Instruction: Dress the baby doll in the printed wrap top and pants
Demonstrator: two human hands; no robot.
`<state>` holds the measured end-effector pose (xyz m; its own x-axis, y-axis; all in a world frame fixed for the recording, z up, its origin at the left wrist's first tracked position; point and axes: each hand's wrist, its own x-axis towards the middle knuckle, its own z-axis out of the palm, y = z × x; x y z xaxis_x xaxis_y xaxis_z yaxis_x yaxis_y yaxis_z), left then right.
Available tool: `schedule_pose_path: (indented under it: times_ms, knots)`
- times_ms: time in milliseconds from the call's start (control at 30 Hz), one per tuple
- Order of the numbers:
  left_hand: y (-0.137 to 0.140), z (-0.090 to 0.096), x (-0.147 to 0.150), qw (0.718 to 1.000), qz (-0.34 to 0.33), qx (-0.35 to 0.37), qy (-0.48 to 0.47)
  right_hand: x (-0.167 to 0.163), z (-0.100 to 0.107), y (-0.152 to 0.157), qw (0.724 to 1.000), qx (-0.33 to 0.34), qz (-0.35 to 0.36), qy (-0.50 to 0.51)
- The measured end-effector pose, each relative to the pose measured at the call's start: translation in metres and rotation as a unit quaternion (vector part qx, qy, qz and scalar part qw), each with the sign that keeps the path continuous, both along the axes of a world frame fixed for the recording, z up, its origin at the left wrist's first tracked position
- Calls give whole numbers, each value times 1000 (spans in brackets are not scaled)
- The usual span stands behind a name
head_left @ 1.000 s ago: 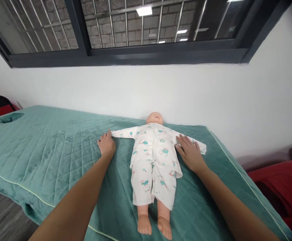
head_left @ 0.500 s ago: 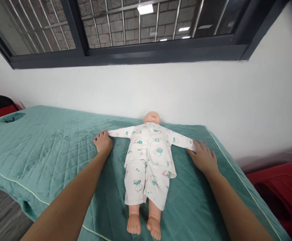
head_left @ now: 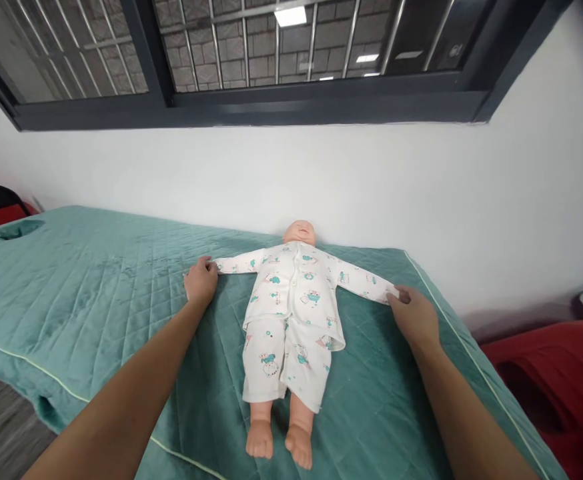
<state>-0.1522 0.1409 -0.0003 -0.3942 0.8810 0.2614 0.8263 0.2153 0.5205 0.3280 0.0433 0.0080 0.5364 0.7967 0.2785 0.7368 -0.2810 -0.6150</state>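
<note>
On the green bed (head_left: 121, 267) lay one doll (head_left: 294, 287), on its back, its two bare feet (head_left: 260, 439) nearest the camera, its own hands out of sight at the ends of two outspread sleeves (head_left: 364, 281). Two forearms (head_left: 141, 373), reaching forward and apart, ran off the lower edge; the window (head_left: 291, 103) was cut off above. The right hand (head_left: 415, 317), turned inward, pinched one cuff (head_left: 393, 294); the left hand (head_left: 200, 280) curled against the other sleeve's end, its grip partly hidden and impossible to tell.
</note>
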Motion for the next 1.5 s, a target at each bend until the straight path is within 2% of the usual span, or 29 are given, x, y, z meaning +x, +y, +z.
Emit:
schedule_pose_path:
  times_ms: [200, 333, 433, 533, 667, 767, 900, 1000, 1167, 1367, 1500]
  knots:
    - [3, -3, -1, 999, -20, 22, 16, 4, -2, 8, 996, 52, -13, 64]
    - [2, 0, 2, 999, -27, 34, 20, 0, 2, 3, 998, 24, -36, 37]
    - [1, 4, 4, 999, -22, 35, 22, -1, 4, 0, 999, 6, -28, 22]
    - [0, 5, 4, 999, -14, 33, 24, 1, 4, 1, 996, 52, -19, 72]
    - [0, 3, 3, 999, -20, 29, 29, 5, 0, 6, 966, 167, -28, 194]
    - [2, 0, 0, 999, -34, 25, 31, 8, -4, 11, 941, 221, -30, 255]
    - [6, -4, -2, 999, -44, 17, 27, 9, -6, 14, 938, 197, -23, 286]
    - [9, -4, -2, 999, -44, 17, 20, 7, -4, 14, 939, 180, 14, 291]
    - [9, -3, -2, 998, -50, 30, 10, 6, -3, 15, 921, 177, 62, 342]
    - [3, 0, -1, 997, -68, 43, 0, 5, -1, 15, 882, 236, 91, 398]
    - [-1, 2, 0, 996, -73, 54, -1, 4, -1, 13, 876, 259, 70, 401]
